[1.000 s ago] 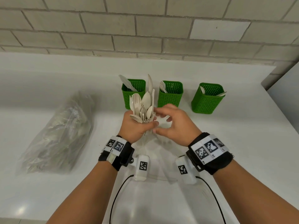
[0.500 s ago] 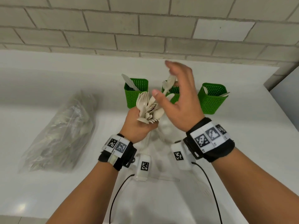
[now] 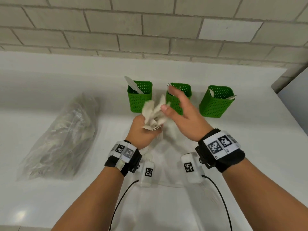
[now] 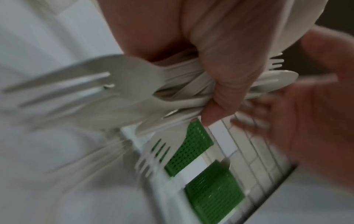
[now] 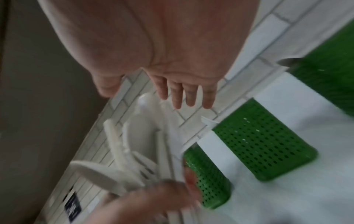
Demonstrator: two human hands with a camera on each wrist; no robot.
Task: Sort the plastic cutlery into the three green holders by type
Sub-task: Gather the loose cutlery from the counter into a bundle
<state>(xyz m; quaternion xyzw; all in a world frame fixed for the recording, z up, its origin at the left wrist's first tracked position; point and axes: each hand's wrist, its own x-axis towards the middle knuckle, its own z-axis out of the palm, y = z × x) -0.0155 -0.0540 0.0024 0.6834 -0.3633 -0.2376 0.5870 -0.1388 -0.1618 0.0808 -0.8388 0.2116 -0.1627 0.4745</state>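
My left hand (image 3: 141, 130) grips a bundle of white plastic cutlery (image 3: 154, 112), mixed forks, spoons and knives fanned upward, blurred by motion. In the left wrist view the thumb (image 4: 226, 78) wraps over the bundle (image 4: 134, 86). My right hand (image 3: 178, 107) hovers just right of the bundle, fingers (image 5: 184, 92) straight and holding nothing. Three green perforated holders stand behind. The left holder (image 3: 140, 99) has a knife, the middle holder (image 3: 183, 90), partly hidden by my right hand, has forks, and the right holder (image 3: 216, 102) has spoons.
A clear plastic bag (image 3: 61, 137) of more cutlery lies on the white counter (image 3: 250, 147) at the left. A brick wall (image 3: 150, 30) rises behind the holders. The counter ends at a corner on the far right.
My right hand pulled a piece from the bundle, lifted it over the middle holder, and has now come back down beside the bundle with nothing in it. The left hand kept its grip.
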